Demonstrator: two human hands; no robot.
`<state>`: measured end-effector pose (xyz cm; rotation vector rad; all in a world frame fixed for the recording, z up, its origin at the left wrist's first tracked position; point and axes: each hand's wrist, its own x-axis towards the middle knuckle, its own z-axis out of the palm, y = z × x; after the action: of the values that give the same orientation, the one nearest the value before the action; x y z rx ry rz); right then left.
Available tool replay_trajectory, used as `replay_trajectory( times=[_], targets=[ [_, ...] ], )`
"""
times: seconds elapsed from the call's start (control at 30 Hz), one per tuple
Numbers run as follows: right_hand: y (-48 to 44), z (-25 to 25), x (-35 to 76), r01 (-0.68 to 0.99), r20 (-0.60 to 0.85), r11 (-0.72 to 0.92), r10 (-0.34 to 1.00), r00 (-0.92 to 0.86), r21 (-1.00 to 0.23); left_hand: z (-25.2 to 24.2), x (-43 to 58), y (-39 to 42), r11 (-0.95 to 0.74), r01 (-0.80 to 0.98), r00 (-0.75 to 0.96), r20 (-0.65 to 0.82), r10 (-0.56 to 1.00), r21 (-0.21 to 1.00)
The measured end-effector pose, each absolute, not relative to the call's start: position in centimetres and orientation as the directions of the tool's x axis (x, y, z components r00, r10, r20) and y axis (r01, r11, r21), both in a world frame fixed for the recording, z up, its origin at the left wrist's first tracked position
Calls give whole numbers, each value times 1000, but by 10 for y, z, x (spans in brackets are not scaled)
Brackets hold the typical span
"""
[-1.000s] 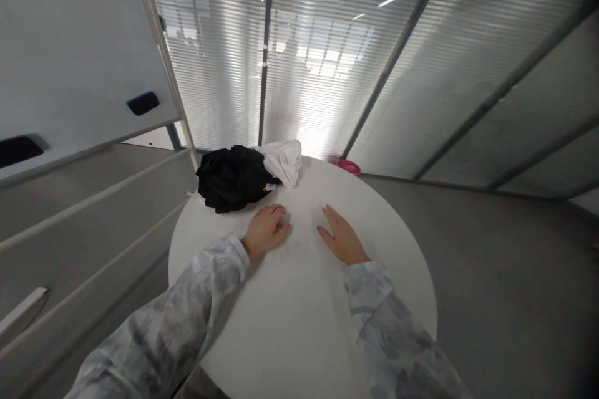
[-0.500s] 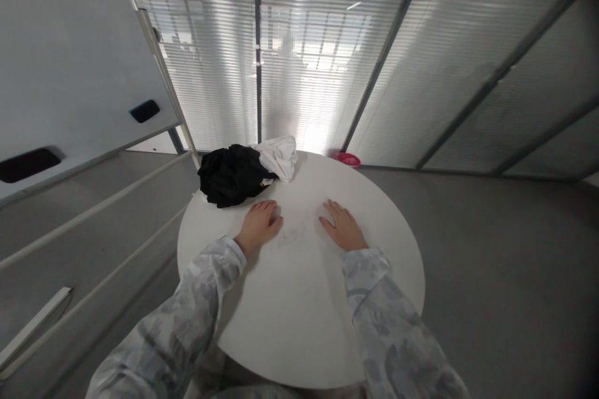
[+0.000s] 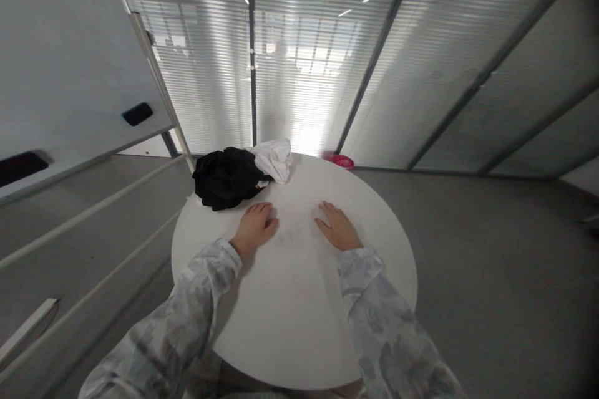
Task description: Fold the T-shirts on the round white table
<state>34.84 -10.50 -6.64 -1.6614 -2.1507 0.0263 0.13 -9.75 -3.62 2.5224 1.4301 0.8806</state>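
My left hand [image 3: 255,227] lies palm down on the round white table [image 3: 290,299], its thumb held apart from the fingers and nothing in it. Just beyond its fingertips is a crumpled heap of black cloth [image 3: 228,177], with a small pale tag at its right side. A bunched white cloth [image 3: 274,159] lies against the black one at the table's far edge. To the right, my right hand [image 3: 340,228] also rests flat on the tabletop, thumb spread, holding nothing. Bare tabletop lies between the two hands.
At the left stands a whiteboard [image 3: 70,62] on a pale metal frame with rails [image 3: 93,211]. Glass panels with blinds [image 3: 309,93] rise behind the table. A pink basket [image 3: 342,161] sits on the floor past the far edge. A white strip [image 3: 28,327] is at lower left.
The whole view has shifted slightly, so the table and hands appear a little further left. Both hands keep the same place on the table, and the cloths have not moved.
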Motion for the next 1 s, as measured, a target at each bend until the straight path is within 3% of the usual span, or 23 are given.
replay_trajectory(
  times=[1.0],
  targets=[
    [-127,-59,335,918,266,277,943,-202,-285,-37,-15,-114,-579,723,438,397,806,377]
  ],
)
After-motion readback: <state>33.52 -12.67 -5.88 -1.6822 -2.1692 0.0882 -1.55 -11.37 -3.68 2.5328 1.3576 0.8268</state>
